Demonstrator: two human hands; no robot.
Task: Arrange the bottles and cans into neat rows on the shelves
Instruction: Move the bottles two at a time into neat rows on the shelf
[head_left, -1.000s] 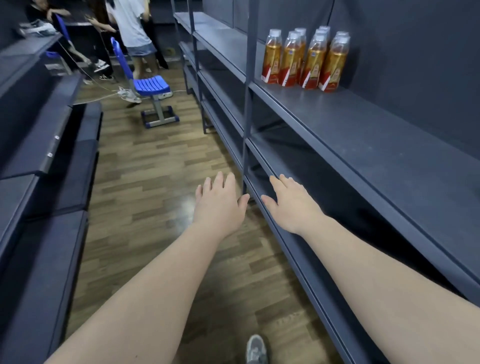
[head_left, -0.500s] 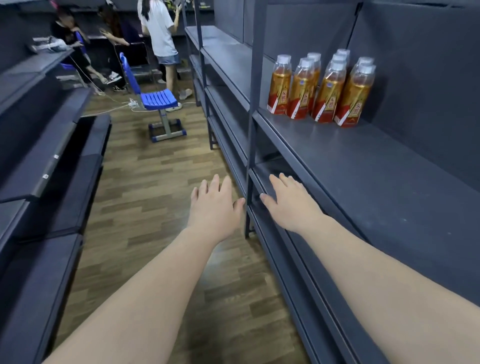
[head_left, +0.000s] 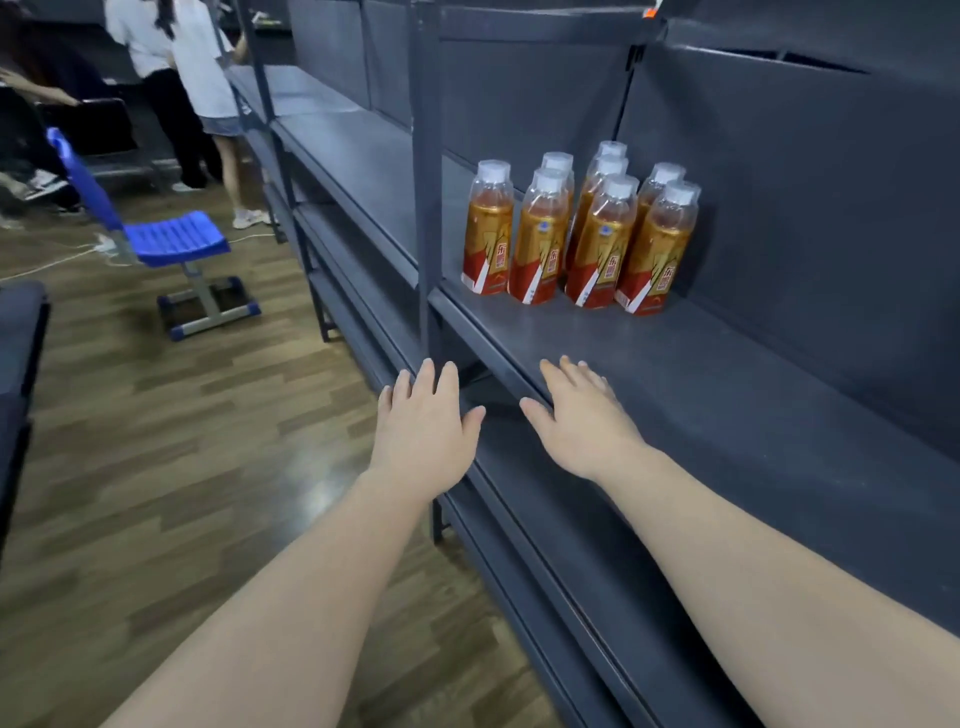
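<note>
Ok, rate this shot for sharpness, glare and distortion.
Head view: the amber plastic bottles with white caps are fairly sharp; the people standing at top left are blurred; the brown wood-plank floor shows a pale glare patch; the dark grey metal shelf is dim, its edges splayed by the wide lens.

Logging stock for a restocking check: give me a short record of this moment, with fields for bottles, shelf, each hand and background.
bottles: eight caps visible; amber drink, red-gold labels; upright, packed close in short rows
shelf: dark grey metal; the bottles stand near its left post, toward the back
left hand: fingers straight, holds nothing, in front of the shelf edge
right hand: fingers straight, holds nothing, over the shelf's front edge; contact unclear
background: blue chair on wood floor; people standing beyond
</note>
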